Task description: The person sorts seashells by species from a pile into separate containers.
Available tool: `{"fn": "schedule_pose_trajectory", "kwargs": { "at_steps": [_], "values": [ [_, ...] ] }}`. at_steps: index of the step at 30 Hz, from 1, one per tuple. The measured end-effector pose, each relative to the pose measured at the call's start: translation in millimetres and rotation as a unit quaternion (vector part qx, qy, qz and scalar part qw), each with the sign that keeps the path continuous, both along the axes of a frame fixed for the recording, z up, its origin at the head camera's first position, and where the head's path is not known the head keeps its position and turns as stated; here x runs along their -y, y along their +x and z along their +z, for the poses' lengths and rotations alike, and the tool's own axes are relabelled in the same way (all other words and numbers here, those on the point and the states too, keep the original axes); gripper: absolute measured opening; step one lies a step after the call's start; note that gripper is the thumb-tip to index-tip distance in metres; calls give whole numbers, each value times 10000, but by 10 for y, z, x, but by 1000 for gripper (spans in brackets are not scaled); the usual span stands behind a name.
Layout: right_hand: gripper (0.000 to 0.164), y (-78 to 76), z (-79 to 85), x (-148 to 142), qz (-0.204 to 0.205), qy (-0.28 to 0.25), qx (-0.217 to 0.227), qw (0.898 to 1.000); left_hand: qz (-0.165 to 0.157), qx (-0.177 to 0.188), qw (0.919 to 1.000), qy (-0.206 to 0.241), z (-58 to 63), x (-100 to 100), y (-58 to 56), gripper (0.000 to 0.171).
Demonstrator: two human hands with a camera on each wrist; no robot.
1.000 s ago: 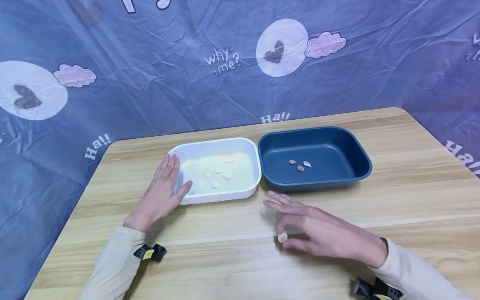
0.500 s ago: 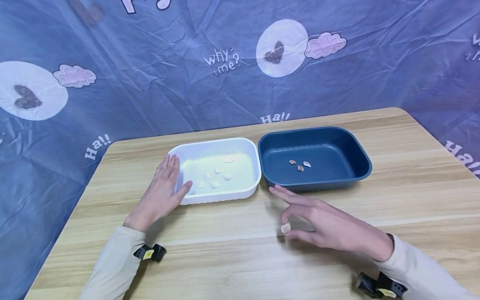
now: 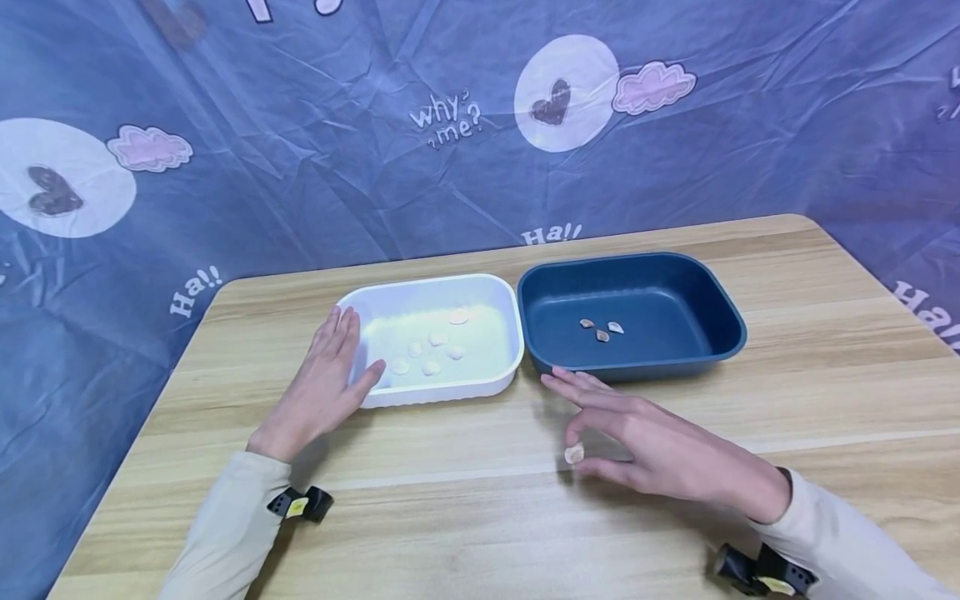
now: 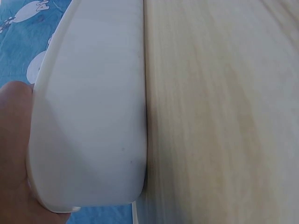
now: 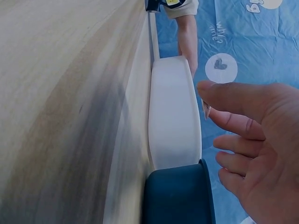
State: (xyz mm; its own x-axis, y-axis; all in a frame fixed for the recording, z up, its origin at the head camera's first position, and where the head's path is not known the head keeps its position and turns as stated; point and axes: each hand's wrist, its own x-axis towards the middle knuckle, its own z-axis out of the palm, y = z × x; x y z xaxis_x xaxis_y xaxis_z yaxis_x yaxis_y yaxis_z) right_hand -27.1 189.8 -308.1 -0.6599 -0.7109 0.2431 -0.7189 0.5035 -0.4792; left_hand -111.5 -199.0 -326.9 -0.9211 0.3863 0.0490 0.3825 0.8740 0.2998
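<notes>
In the head view my left hand (image 3: 322, 383) rests on the left front corner of a white tray (image 3: 435, 397). Its fingers lie straight along the left rim, and the thumb reaches over the front rim. My right hand (image 3: 652, 442) pinches a small pale seashell (image 3: 574, 453) between thumb and index finger, over the wood in front of the trays. The other fingers stretch toward the front wall of a dark blue tray (image 3: 675, 367). Edge-on in the right wrist view, the shell (image 5: 206, 109) looks thin. Its surface is partly covered by the fingertips.
Several pale shells (image 3: 437, 340) lie spread in the white tray. Three brownish and whitish shells (image 3: 602, 336) sit together in the blue tray. Both trays stand side by side on a wooden table (image 3: 420, 533), with a printed blue cloth (image 3: 315, 192) behind.
My right hand, with the shell pinched in it, has moved slightly forward and right, closer to the blue tray. The left hand keeps its place on the white tray.
</notes>
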Motion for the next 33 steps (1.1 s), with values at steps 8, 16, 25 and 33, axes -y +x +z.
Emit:
{"fn": "schedule_pose_trajectory", "kwargs": {
  "at_steps": [8, 16, 25, 33],
  "values": [
    [19, -15, -13, 2, 56, 8, -128, 9999, -39, -39, 10000, -19, 7, -4, -16, 80],
    [21, -39, 49, -31, -70, -7, -59, 10000, -33, -43, 10000, -52, 17, -6, -35, 80],
    [26, -169, 170, -129, -293, -313, -223, 9988, -8, -28, 10000, -29, 6, -1, -22, 80],
    [26, -408, 243, -285, -726, -432, -691, 9940, -15, 20, 10000, -35, 12, 10, -13, 81]
  ]
}}
